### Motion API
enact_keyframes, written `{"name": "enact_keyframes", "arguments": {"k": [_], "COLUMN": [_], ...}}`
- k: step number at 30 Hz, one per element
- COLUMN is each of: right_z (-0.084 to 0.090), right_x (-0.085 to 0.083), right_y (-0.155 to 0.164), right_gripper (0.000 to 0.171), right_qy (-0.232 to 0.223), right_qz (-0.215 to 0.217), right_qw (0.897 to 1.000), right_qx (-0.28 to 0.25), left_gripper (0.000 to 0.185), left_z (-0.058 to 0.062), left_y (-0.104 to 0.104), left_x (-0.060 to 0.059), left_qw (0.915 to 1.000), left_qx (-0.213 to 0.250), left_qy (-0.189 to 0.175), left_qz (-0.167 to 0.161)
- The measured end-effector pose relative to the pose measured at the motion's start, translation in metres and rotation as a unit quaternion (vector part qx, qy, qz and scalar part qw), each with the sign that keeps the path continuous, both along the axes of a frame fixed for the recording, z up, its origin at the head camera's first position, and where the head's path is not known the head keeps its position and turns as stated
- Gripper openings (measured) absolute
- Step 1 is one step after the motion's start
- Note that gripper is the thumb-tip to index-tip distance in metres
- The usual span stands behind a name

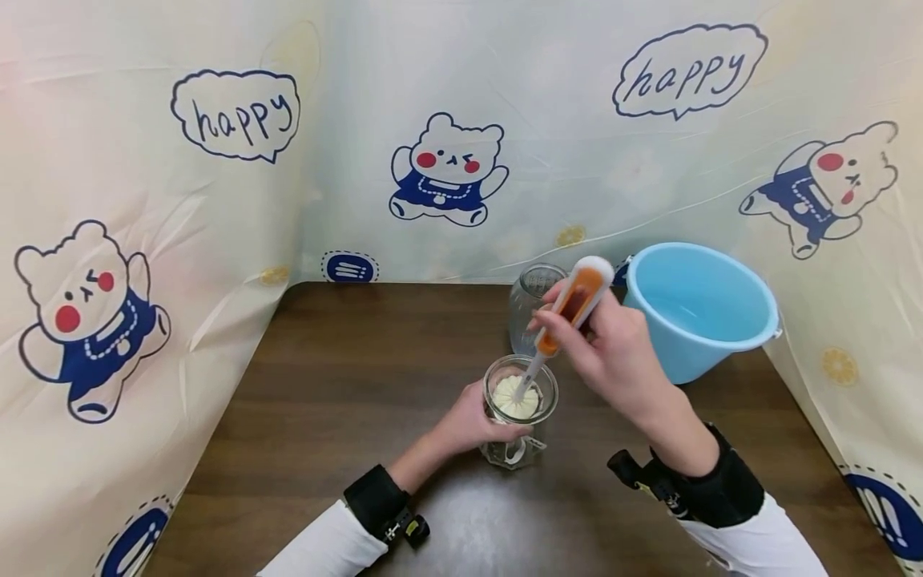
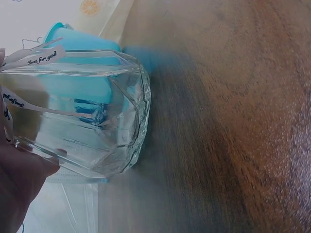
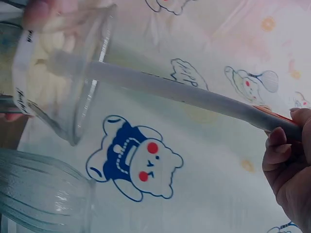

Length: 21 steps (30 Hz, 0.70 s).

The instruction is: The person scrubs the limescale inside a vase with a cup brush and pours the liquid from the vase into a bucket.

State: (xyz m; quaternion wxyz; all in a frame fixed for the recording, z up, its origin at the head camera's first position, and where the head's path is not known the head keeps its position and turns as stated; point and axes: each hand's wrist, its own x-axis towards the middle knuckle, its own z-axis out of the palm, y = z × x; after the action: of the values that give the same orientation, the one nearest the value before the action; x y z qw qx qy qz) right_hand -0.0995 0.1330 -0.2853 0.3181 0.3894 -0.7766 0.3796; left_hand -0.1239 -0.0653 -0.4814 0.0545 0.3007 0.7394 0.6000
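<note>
Head view, centre frame: left hand (image 1: 472, 421) grasps a glass jar (image 1: 521, 409) on the table (image 1: 346, 385); right hand (image 1: 613, 344) clenches an orange-handled brush (image 1: 570, 320), its pale sponge head inside. Right of them sits a blue bucket (image 1: 695, 308), behind them a second jar (image 1: 534, 292). Left wrist view: clear jar walls (image 2: 92, 116) at left. Right wrist view: fingers (image 3: 279, 150) wrap the brush's white shaft (image 3: 184, 92).

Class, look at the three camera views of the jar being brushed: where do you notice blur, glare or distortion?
Head view: sharp, though the backdrop bows outward at the edges, and a pale sheen lies on the table. Left wrist view: the glass jar is fairly crisp with bright glints, while the blue bucket behind is soft. Right wrist view: washed out and hazy, the brush and jar rim blurred.
</note>
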Motion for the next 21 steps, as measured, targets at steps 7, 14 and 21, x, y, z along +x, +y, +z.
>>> {"name": "enact_keyframes", "arguments": {"k": [7,14,21], "right_z": [-0.022,-0.054,-0.035], "right_x": [-0.003,-0.003,-0.005], "right_y": [-0.009,-0.02,-0.011], "right_gripper": [0.033,0.022,0.022], "right_qy": [-0.041,-0.125,-0.088], "right_qz": [0.051,0.077,0.071], "right_qw": [0.998,0.988,0.993], "right_qx": [0.01,0.04,0.039], "left_gripper": [0.077,0.076,0.079], "left_z": [0.001,0.0,0.001], "left_y": [0.0,-0.004,-0.002], "left_x": [0.001,0.005,0.002], "left_qw": [0.9998,0.9982,0.9995], "left_qx": [-0.019,-0.017,-0.019], "left_qy": [-0.011,-0.053,-0.025], "left_qz": [0.003,-0.021,-0.006]}}
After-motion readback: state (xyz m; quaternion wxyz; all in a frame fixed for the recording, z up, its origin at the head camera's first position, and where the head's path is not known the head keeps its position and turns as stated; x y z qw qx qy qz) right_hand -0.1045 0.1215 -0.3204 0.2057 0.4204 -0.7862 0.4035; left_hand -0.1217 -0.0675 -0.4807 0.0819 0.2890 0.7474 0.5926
